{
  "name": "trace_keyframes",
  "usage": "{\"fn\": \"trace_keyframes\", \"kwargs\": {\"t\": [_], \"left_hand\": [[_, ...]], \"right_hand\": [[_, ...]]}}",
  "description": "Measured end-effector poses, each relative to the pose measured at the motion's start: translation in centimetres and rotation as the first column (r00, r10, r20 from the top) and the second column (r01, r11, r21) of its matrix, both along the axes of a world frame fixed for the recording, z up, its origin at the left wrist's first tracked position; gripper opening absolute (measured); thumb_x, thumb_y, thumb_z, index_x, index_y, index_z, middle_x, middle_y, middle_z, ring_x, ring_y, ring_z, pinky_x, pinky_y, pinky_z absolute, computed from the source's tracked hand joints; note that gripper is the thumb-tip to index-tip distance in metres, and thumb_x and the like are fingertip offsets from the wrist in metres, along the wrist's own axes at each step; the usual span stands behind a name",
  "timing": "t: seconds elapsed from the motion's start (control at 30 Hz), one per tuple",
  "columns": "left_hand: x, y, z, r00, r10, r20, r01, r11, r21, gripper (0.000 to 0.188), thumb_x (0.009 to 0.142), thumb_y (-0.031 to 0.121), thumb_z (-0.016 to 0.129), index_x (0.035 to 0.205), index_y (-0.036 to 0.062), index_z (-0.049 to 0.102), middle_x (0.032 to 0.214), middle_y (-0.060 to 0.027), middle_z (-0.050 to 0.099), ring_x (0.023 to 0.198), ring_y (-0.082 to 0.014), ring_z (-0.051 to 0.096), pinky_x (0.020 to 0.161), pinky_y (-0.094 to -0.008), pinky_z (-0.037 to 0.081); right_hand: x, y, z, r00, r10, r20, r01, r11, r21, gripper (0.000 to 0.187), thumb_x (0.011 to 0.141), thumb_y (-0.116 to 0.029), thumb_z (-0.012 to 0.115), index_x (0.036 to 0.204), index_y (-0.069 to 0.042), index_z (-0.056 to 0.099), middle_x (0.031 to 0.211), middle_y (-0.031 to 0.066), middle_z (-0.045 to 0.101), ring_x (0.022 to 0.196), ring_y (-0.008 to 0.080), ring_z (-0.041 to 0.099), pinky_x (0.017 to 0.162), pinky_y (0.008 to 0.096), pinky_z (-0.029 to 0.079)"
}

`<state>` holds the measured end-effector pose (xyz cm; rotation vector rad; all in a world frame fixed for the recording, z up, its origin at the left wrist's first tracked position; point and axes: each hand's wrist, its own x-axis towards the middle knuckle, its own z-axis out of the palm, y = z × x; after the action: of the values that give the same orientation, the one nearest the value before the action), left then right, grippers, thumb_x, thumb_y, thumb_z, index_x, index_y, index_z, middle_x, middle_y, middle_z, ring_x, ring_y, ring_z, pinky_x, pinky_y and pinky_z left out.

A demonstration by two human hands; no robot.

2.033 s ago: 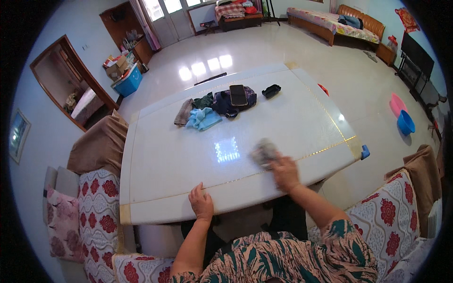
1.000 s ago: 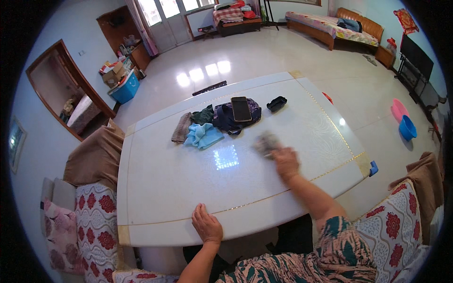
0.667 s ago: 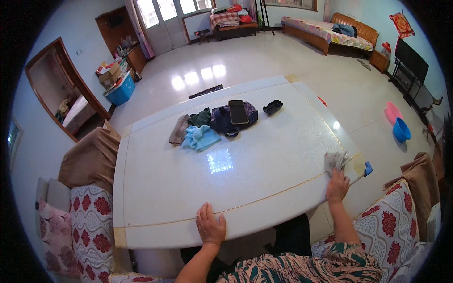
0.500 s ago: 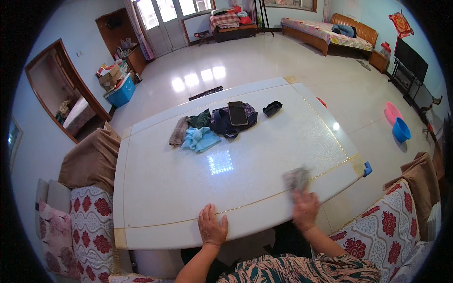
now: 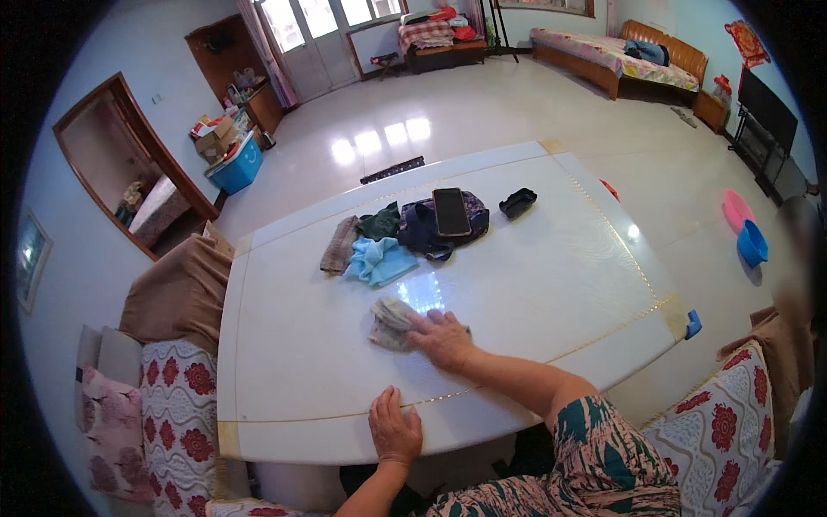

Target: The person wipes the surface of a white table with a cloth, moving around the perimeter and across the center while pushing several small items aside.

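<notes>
My right hand (image 5: 444,341) presses a crumpled greyish cloth (image 5: 392,325) against the white glossy table (image 5: 289,366), near the middle of its top. Its fingers lie over the cloth's right side, and part of the cloth is hidden under them. My left hand (image 5: 396,429) rests on the near edge of the table, fingers stretched out and holding nothing. Just beyond the cloth lie a light blue cloth (image 5: 379,262), a brown towel (image 5: 339,246) and a dark green cloth (image 5: 379,222). Beside these, a phone (image 5: 451,212) lies on a dark patterned fabric bag (image 5: 415,226).
A small black case-like object (image 5: 518,203) sits toward the table's far right. Flower-patterned sofas (image 5: 177,431) flank the table. A blue basin (image 5: 752,245) and a pink basin (image 5: 736,209) stand on the floor at right; a blurred shape (image 5: 797,250) is near them.
My right hand has swept the greyish cloth leftward across the table, from the near right side to the middle. My left hand stays at the near edge. The view has shifted slightly.
</notes>
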<state>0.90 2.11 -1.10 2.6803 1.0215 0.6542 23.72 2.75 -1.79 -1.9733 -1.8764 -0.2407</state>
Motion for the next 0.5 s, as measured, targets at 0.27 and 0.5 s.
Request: {"fn": "trace_keyframes", "kwargs": {"t": [0.27, 0.5], "left_hand": [[0.0, -0.3, -0.3, 1.0, 0.004, -0.009, -0.005, 0.998, -0.061, 0.046, 0.085, 0.017, 0.058, 0.127, -0.0002, 0.048, 0.132, -0.0186, 0.048, 0.123, -0.0381, 0.042, 0.107, -0.0491, 0.032], [0.6, -0.3, 0.1, 0.999, 0.002, -0.046, -0.005, 0.998, -0.065, 0.049, 0.083, 0.014, 0.058, 0.128, -0.0008, 0.046, 0.134, -0.0179, 0.044, 0.125, -0.0371, 0.039, 0.107, -0.0493, 0.03]], "right_hand": [[9.5, -6.6, 0.9, 0.976, -0.217, 0.026, 0.218, 0.973, -0.073, 0.028, 0.084, -0.013, 0.056, 0.11, -0.017, 0.064, 0.135, 0.0076, 0.051, 0.113, 0.0321, 0.05, 0.094, 0.0464, 0.041], [20.7, -17.6, -0.1, 0.537, -0.843, -0.028, 0.843, 0.538, -0.011, 0.037, 0.087, -0.017, 0.048, 0.12, -0.023, 0.064, 0.134, 0.0093, 0.053, 0.109, 0.0348, 0.051, 0.09, 0.0508, 0.042]]}}
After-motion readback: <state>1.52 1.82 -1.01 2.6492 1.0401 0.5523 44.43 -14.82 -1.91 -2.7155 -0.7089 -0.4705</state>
